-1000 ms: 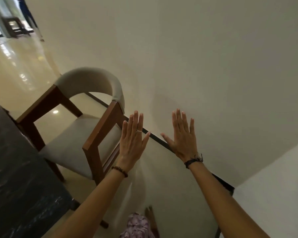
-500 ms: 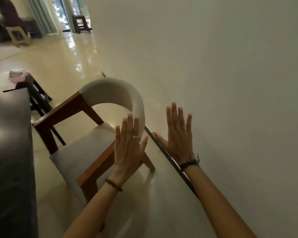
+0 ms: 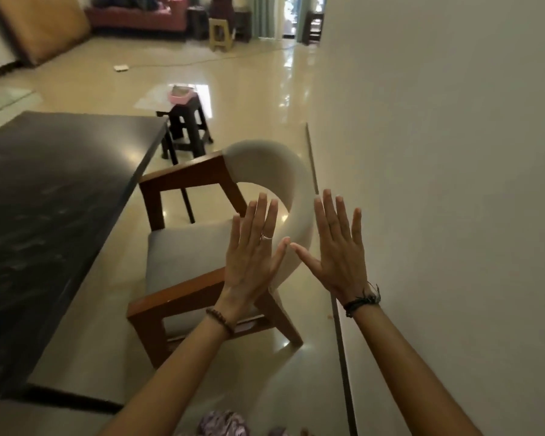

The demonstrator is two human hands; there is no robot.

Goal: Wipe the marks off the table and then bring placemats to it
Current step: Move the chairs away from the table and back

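Observation:
A dark marble-topped table (image 3: 51,196) fills the left side, with faint pale smears on its surface. My left hand (image 3: 254,247) and my right hand (image 3: 337,247) are raised side by side in front of me, backs toward the camera, fingers straight and spread, holding nothing. Their thumb tips nearly meet. Both hands hover in the air to the right of the table, in front of a chair. No placemats or cloth are in view.
A wooden chair (image 3: 202,247) with a pale padded seat and curved back stands between table and cream wall (image 3: 438,184). A dark stool (image 3: 186,127) carrying a pink tray (image 3: 179,96) stands beyond the table's far corner. Glossy tiled floor stretches to a sofa and yellow stool.
The view has swung left from the wall, bringing the table, stool and far room into sight. Both hands stay raised and spread, with the thumbs now closer together.

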